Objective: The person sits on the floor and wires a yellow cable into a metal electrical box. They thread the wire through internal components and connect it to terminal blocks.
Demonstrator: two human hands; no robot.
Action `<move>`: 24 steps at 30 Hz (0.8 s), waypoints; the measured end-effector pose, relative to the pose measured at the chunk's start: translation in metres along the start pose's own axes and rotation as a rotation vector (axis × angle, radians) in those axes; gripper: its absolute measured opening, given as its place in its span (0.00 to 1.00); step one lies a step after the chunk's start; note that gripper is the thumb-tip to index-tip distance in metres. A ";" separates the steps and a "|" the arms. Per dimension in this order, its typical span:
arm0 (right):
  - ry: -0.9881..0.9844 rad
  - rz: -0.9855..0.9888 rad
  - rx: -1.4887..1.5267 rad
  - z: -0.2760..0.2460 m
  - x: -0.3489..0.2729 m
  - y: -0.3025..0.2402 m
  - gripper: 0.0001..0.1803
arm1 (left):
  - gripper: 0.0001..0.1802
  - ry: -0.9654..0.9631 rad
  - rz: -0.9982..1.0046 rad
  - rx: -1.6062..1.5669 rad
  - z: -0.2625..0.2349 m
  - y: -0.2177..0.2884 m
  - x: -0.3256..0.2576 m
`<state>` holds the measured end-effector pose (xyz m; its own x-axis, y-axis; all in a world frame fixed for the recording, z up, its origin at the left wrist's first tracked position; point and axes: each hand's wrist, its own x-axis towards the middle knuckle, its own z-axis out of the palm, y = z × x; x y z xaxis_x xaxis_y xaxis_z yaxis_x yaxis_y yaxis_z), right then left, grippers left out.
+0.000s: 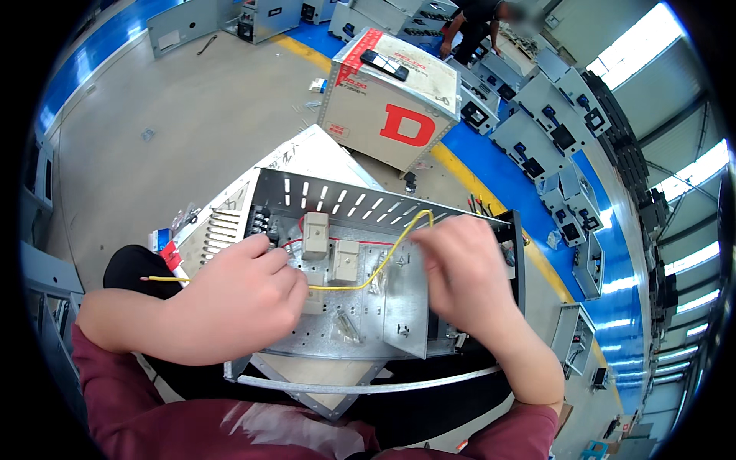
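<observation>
A length of yellow wire (pixel 383 264) runs between my hands above an open metal enclosure (pixel 368 389) on my lap. My left hand (pixel 245 299) is closed around the wire, and a bare-tipped end sticks out past its left side. At the enclosure's right part, my right hand (pixel 468 268) has its fingers pinched by the wire's bent upper end; its fingertips are partly hidden. Inside the enclosure stand a beige block (pixel 315 236) and a second beige block (pixel 344 262), with another partly behind my left hand. A thin red wire (pixel 372 243) passes behind them.
Small clear bags (pixel 346 328) lie on the enclosure's floor. Beyond its slotted back wall are a white board (pixel 307 153) and a large box (pixel 383 130) with a black phone (pixel 385 65) on top. Metal cabinets (pixel 529 153) line the blue floor, where a person (pixel 475 27) bends over.
</observation>
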<state>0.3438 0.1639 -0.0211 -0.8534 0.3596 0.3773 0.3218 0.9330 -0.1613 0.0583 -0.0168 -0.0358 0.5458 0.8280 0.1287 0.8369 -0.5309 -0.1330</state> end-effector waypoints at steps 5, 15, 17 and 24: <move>-0.200 0.543 0.225 -0.010 0.000 0.024 0.12 | 0.11 0.006 0.010 -0.022 -0.001 0.000 0.003; -0.448 0.811 0.718 0.014 0.004 0.071 0.19 | 0.12 -0.016 -0.031 0.054 0.000 0.005 0.013; -0.434 0.844 0.842 0.018 0.003 0.079 0.19 | 0.13 -0.018 -0.038 0.101 0.002 0.004 0.016; -0.523 0.944 0.827 0.025 0.005 0.088 0.18 | 0.20 0.010 -0.089 0.114 0.017 -0.007 0.028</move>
<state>0.3573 0.2470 -0.0562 -0.5610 0.6294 -0.5377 0.6848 -0.0121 -0.7286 0.0668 0.0135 -0.0477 0.4707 0.8686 0.1549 0.8720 -0.4312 -0.2316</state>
